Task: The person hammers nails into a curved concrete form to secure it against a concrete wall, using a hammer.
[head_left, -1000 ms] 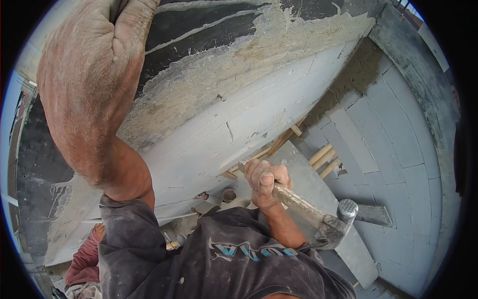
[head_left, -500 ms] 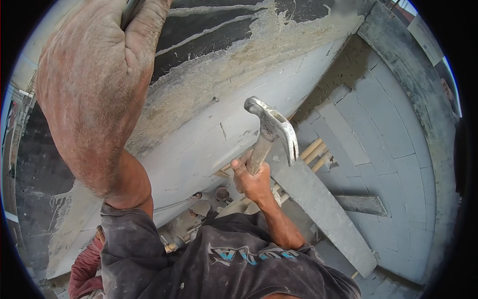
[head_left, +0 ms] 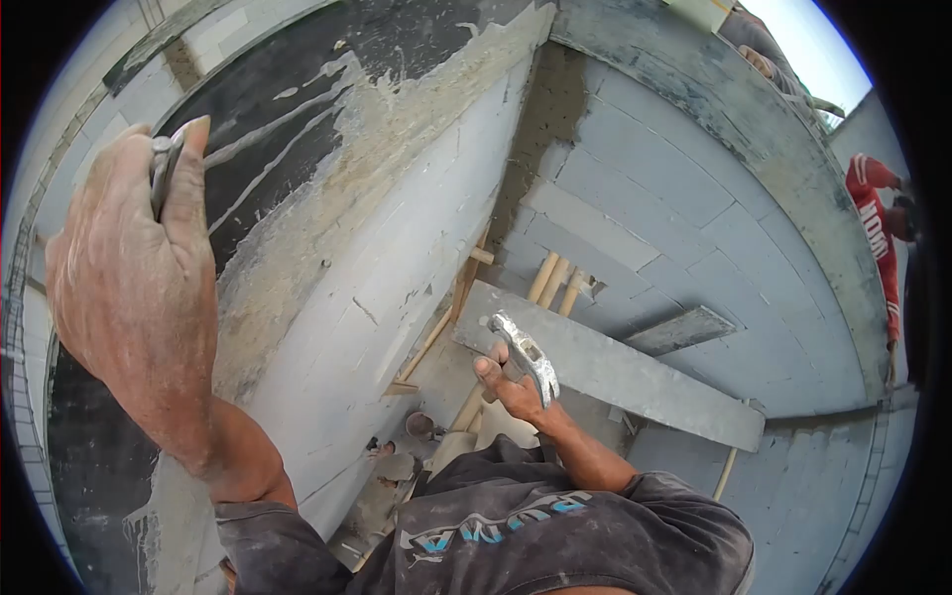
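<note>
My left hand [head_left: 139, 268], dusty with cement, is raised at the left in front of the dark wall face [head_left: 288, 119]. Between its thumb and fingers it pinches a narrow grey metal piece [head_left: 165, 171], of which only the end shows; I cannot tell what kind of tool it is. My right hand [head_left: 511, 389] is closed round the handle of a claw hammer [head_left: 528, 355] in front of my chest. The hammer's head points toward me and hides most of its handle. To the left of the hammer runs a pale block wall [head_left: 367, 288] with rough mortar [head_left: 297, 208] along its upper edge.
A long grey plank [head_left: 635, 372] lies below on bamboo poles [head_left: 548, 280], with a shorter board [head_left: 684, 330] beside it. A second block wall [head_left: 674, 208] curves round at the right. Beyond it stands a person in a red top [head_left: 875, 233]. A bucket [head_left: 420, 426] sits far below.
My view has turned to the right. My left hand, still pinching the metal piece, appears lower and farther left. The hammer has tipped and sits lower, its head now facing me.
</note>
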`<state>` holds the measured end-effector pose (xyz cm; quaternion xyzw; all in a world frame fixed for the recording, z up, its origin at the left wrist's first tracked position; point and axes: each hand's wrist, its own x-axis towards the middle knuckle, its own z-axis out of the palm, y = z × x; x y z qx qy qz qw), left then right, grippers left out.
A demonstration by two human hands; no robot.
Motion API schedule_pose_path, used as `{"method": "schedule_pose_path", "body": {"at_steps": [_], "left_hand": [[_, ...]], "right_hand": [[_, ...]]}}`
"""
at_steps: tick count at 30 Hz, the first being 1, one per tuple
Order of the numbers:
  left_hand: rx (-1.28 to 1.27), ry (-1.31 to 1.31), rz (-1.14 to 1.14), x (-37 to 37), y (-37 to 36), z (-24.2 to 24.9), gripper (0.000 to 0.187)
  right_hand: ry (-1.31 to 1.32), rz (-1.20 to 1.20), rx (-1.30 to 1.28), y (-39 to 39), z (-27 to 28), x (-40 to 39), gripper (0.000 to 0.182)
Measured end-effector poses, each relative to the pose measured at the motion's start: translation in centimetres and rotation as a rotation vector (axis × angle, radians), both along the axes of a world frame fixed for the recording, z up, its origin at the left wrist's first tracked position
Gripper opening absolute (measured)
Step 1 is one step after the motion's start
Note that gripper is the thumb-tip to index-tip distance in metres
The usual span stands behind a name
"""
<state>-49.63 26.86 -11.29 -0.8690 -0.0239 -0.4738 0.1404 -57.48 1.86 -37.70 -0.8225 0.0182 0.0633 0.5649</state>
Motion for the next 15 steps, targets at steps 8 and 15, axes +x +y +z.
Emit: {"method": "schedule_pose_path", "body": {"at_steps": [8, 15], "left_hand": [[-0.018, 0.131, 0.036, -0.3, -0.2, 0.6, 0.044], [0.038, 0.172, -0.047, -1.1, -0.2, 1.5, 0.042]], "right_hand": [[0.246, -0.025, -0.594, -9.8, -7.4, -5.8, 0.028], [0.637, -0.134, -0.595, -14.5, -15.5, -14.2, 0.04]]}}
